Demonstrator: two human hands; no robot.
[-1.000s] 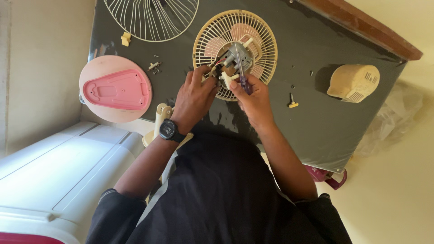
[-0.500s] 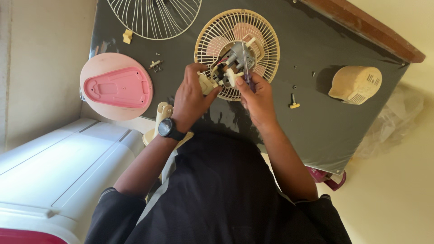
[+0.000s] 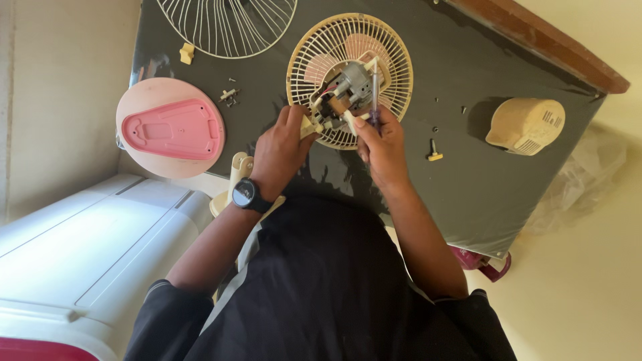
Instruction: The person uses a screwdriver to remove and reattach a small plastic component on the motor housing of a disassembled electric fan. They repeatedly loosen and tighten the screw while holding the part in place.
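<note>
1. Both hands meet over the fan motor (image 3: pixel 348 90), which sits in the middle of the round cream rear grille (image 3: pixel 391 63) lying flat on the dark table (image 3: pixel 508 180), toward its far edge.
2. Left hand (image 3: pixel 281 150), with a black watch (image 3: pixel 245 194) on its wrist, is closed on the near-left side of the motor housing, fingers curled around a cream bracket; it looks like a steadying grip so the part does not turn.
3. Right hand (image 3: pixel 382 144) is closed around a thin screwdriver (image 3: pixel 374 87) held nearly upright, its shaft pointing down beside the motor; the handle sits in a pinch of fingers and thumb, which suits fine turning.
4. Both forearms reach forward from the body and converge, wrists raised above the tabletop, elbows tucked near the near edge.
5. Just right of the right hand a small cream-capped screw (image 3: pixel 434 154) lies loose; further right, near the right edge, rests a cream motor cover (image 3: pixel 525 126) on its side.
6. Left of the hands, small screws (image 3: pixel 229 97) lie together, kept apart from the work, and a pink round base (image 3: pixel 170 128) overhangs the left edge, underside up.
7. At the far edge a wire front guard (image 3: pixel 227 27) lies flat, with a small cream clip (image 3: pixel 186 53) beside it.
8. A white appliance (image 3: pixel 80 247) stands below the table's left edge.
</note>
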